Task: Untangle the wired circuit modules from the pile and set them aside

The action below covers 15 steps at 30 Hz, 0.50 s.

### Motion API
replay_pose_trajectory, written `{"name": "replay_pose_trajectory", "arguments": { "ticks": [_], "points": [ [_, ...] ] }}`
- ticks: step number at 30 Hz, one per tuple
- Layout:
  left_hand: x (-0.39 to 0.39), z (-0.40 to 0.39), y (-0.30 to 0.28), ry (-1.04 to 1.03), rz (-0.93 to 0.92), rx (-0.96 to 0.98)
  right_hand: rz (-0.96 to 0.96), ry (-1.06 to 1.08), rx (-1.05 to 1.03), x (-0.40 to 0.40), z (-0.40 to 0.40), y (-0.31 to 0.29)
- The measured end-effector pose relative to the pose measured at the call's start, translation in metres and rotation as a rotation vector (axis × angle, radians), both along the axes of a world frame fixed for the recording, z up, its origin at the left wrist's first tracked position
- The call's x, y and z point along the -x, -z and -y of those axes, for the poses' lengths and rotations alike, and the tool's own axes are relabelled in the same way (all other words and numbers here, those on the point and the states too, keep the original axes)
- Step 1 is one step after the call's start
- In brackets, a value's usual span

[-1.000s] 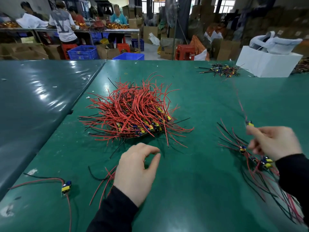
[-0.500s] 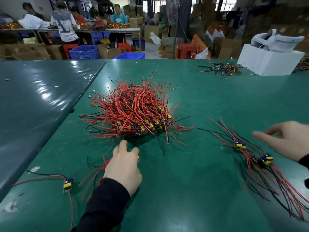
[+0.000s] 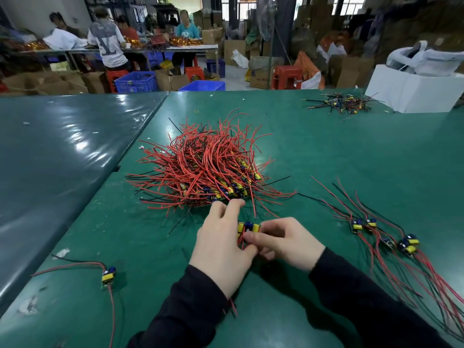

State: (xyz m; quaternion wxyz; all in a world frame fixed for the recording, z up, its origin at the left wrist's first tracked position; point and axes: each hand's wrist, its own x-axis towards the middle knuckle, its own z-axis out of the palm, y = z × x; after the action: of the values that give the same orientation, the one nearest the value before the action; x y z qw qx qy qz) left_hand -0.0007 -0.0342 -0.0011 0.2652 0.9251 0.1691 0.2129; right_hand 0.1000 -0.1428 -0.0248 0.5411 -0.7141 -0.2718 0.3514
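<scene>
Both hands meet just in front of the pile (image 3: 203, 169) on the green tabletop (image 3: 326, 151): the left hand (image 3: 222, 243) and right hand (image 3: 286, 243) each keep a pinching grip on one circuit module (image 3: 248, 227), fingers curled round it. Its red wires trail under the left wrist, so a hasty pull could snag them. Sorted modules (image 3: 384, 234) lie well apart, rightward. How the held wires run beneath the palms is hidden.

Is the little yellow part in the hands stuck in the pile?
Out. The module sits between both hands, just clear of the pile.
</scene>
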Motion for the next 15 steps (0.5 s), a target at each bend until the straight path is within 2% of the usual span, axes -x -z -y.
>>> {"name": "replay_pose_trajectory", "arguments": {
  "ticks": [2,4,5,7,8,10,15],
  "points": [
    [0.0,0.001,0.001,0.025,-0.02,-0.003,-0.113,0.085,-0.101,-0.002,-0.005,0.006],
    [0.006,0.004,-0.007,0.176,-0.046,0.008,-0.203,0.129,-0.162,-0.005,-0.004,0.01],
    [0.009,0.005,-0.011,0.307,-0.036,0.062,-0.21,0.123,-0.177,-0.006,-0.002,0.01],
    [0.012,0.002,-0.019,0.472,-0.063,0.33,-0.154,0.085,-0.157,-0.008,0.003,0.007],
    [0.011,-0.005,-0.019,0.46,-0.069,0.427,-0.143,0.055,-0.153,-0.008,0.005,0.006],
    [0.007,-0.027,-0.017,0.379,0.03,0.431,-0.207,0.004,-0.18,-0.007,0.006,0.005],
    [0.004,-0.032,0.006,0.121,0.077,0.213,-0.218,-0.08,-0.255,0.0,0.005,0.009]
  ]
}}
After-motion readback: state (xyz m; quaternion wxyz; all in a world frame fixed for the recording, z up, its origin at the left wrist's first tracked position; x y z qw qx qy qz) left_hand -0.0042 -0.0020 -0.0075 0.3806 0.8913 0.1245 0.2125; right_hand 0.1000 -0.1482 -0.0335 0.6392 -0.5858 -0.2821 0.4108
